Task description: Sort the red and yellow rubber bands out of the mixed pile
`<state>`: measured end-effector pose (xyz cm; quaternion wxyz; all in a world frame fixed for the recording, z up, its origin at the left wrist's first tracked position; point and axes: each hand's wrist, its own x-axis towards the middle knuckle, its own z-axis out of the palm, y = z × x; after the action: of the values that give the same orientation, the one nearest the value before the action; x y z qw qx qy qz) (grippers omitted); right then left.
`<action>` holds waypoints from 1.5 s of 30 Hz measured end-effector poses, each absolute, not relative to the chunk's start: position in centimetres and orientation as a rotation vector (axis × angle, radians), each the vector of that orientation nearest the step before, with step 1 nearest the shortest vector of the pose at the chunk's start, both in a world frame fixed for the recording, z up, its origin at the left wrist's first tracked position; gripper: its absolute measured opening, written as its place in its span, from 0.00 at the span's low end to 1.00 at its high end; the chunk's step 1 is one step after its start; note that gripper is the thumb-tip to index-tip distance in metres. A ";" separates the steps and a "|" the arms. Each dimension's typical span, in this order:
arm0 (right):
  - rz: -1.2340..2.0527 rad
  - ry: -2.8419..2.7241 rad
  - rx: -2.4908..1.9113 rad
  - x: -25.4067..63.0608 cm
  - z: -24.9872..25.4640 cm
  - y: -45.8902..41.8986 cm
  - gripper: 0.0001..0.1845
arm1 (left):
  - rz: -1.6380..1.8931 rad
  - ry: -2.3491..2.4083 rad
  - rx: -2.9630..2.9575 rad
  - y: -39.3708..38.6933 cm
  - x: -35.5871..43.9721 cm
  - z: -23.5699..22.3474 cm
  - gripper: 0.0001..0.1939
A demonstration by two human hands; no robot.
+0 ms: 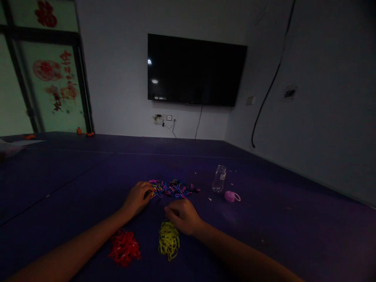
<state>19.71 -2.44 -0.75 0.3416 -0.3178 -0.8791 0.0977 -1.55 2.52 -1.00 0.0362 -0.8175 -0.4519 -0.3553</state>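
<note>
Purple worktop fills the lower half of the frame, w/ grey walls behind and a dark wall TV at upper centre; frosted glass door w/ red decals sits upper left, black cable runs down the wall upper right. Both bare forearms come in from the bottom edge toward centre. Left hand lies just left of centre, fingertips touching the left end of the mixed-colour rubber band pile, which is spread across centre frame; grip looks loosely curled, can't tell if it pinches a band. Right hand rests palm-down just below that pile, fingers bent to a narrow grip; whether it holds anything can't be told in the dim light. Yellow band pile lies right below the right hand, touching its heel. Red band pile sits lower left of it, beside the left forearm. Clear small bottle stands upright right of centre, w/ its pink cap lying near, just below-right.
</note>
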 end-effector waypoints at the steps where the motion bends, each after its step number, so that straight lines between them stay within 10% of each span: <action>1: 0.256 -2.284 -0.829 19.7 -0.7 -2.5 0.18 | -1.089 -1.384 -2.514 2.5 -1.6 -1.0 0.07; 45: 0.243 -2.276 -0.816 19.6 -0.6 -2.6 0.18 | -1.087 -1.326 -2.538 2.3 -1.2 -0.8 0.07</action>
<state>19.62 -2.63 -0.58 0.3486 -0.3147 -0.8779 0.0937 -1.23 2.27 -0.82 0.0392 -0.8281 -0.4326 -0.3544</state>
